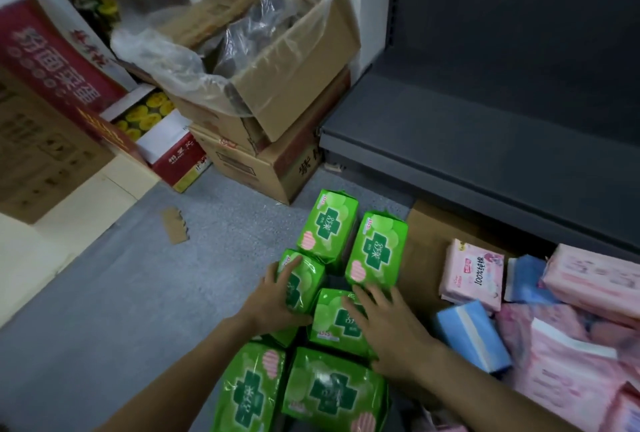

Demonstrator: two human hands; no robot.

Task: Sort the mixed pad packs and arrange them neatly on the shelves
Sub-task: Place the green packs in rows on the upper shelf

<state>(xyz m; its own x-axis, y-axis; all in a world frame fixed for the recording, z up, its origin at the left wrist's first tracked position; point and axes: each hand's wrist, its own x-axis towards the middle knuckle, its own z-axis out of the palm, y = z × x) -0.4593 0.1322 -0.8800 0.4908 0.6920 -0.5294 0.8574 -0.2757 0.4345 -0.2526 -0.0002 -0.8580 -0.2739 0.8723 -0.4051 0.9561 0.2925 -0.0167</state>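
Green pad packs [327, 224] with dark crosses lie on the floor; left hand [277, 296] grips one, right hand [388, 324] rests flat on another.

An open cardboard box [277, 61] lined with loose clear plastic [166, 54] sits tilted on top of two more stacked brown cartons [256, 168] against the white wall. To their left, a red-and-white box [173, 151] printed with yellow shapes lies on the floor, beside a tall red carton [52, 61] with pale lettering. A plain brown carton [38, 154] stands at the far left. A torn scrap of cardboard [176, 225] lies alone on the grey speckled floor [121, 293].
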